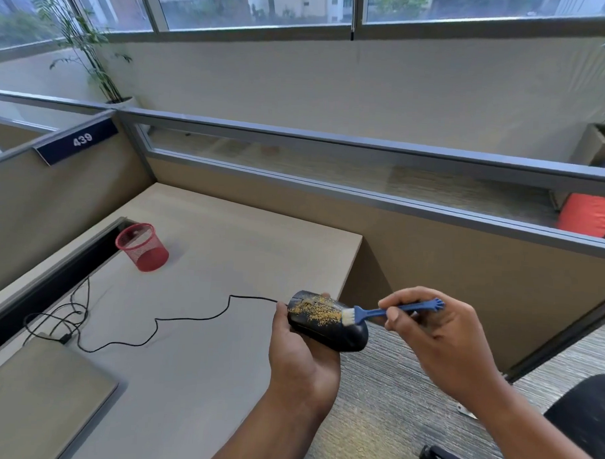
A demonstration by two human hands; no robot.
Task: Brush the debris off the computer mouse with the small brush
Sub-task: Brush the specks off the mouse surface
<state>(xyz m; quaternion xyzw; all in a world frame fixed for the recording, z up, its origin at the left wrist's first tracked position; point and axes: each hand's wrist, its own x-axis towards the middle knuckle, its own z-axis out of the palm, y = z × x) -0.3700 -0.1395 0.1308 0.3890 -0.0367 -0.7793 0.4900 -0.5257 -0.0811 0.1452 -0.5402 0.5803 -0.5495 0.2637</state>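
Observation:
A black wired computer mouse point(338, 335) is held in the air past the desk's right edge, cupped from below by my left hand point(298, 356). Yellow-brown debris point(313, 312) is scattered across its top. My right hand point(438, 340) pinches the handle of a small blue brush point(390, 313). The brush's white bristles rest on the mouse's top, at the right end of the debris. The mouse's black cable point(188, 319) trails left over the desk.
A beige desk point(224, 261) carries a red mesh cup point(142, 246) at the back left and a closed laptop point(38, 398) at the front left. Partition walls enclose the desk. A black office chair point(583, 407) stands on the grey carpet at the lower right.

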